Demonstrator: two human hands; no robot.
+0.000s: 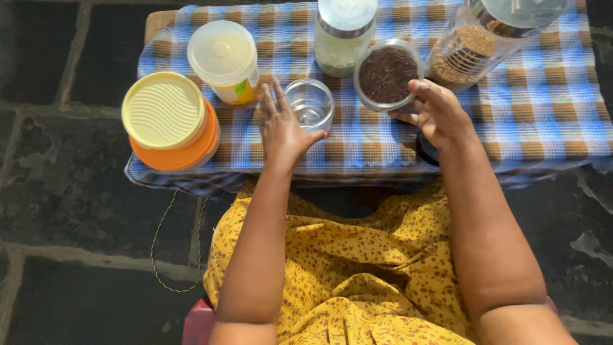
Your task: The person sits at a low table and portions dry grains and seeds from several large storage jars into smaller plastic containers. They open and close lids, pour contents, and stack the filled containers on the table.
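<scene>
Resting between left hand (281, 128) thumb and fingers (271, 99): empty glass (310, 104).

Checked-cloth table (543, 121) (jars (341, 38); glass (311, 105))

Seen from above, a person wears a mustard-yellow garment (345, 281) printed all over with small reddish-brown flowers, its cloth gathered in soft folds across the lap. Both arms are bare from the upper arm down, with no sleeve reaching the elbow. The left hand (281, 128) and the right hand (437, 115) carry no rings, bangles or watch on the sides that show. Fingernails look short and unpainted.
</scene>
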